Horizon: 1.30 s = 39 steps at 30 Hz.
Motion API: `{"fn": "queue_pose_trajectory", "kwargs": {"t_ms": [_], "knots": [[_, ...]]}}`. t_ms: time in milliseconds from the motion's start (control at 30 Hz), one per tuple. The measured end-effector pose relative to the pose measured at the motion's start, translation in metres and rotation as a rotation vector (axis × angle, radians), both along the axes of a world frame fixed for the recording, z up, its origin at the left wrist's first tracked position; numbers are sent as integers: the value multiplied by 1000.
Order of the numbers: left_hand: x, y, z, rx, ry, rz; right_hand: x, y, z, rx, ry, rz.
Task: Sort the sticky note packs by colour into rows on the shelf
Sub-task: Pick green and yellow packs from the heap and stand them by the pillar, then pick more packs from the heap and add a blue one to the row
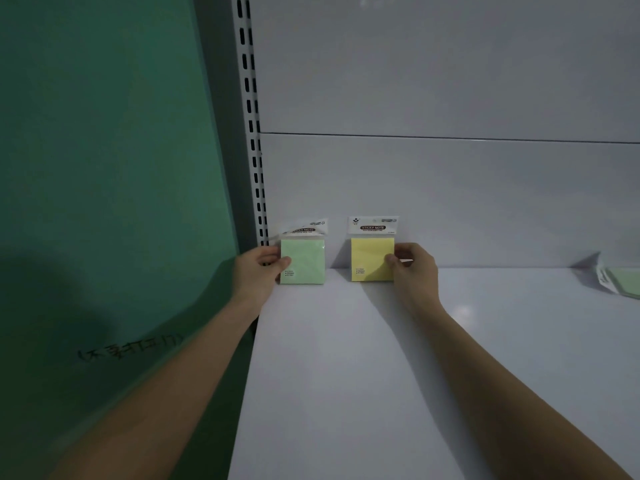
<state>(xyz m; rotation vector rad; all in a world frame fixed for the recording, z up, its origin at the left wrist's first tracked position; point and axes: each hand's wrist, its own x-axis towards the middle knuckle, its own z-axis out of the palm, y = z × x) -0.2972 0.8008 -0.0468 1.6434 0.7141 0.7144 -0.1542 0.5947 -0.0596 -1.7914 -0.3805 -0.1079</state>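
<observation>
I've got left hand (259, 268) pinching green pack (302, 260), right hand (412, 268) pinching yellow pack (372, 259), both upright at shelf (346, 358) back. Another green pack (623, 282) far right of my right hand, unsorted.

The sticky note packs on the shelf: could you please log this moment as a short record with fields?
left hand: left hand pinches the green pack at its left edge
right hand: right hand pinches the yellow pack at its right edge
pack pose: both upright against the back panel, apart, green left of yellow
green stack: a second header shows behind the green pack
elsewhere: another green pack lies at the far right of the shelf
</observation>
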Motion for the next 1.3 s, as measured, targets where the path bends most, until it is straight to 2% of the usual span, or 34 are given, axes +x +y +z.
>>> {"fn": "queue_pose_trajectory", "kwargs": {"t_ms": [233, 333, 433, 533, 667, 767, 967, 1300], "knots": [[-6, -5, 6, 2, -28, 20, -2, -1, 1, -37, 28, 6], [-11, -9, 16, 185, -106, 158, -3, -8, 8, 8, 35, -57], [-11, -27, 34, 420, -176, 117, 0, -24, 18, -14, 9, -95], [1, -56, 51, 687, -24, -69, -3, -46, 36, -148, -54, -51], [25, -105, 68, 763, 320, -347, -13, -91, 66, -425, -138, 13], [39, -149, 81, 807, 478, -480, -20, -140, 83, -606, -186, 7], [45, -283, 100, 866, 492, -597, -45, -283, 97, -775, -210, -92], [39, -561, 88, 860, 487, -797, -90, -559, 99, -808, -62, -224]]}}
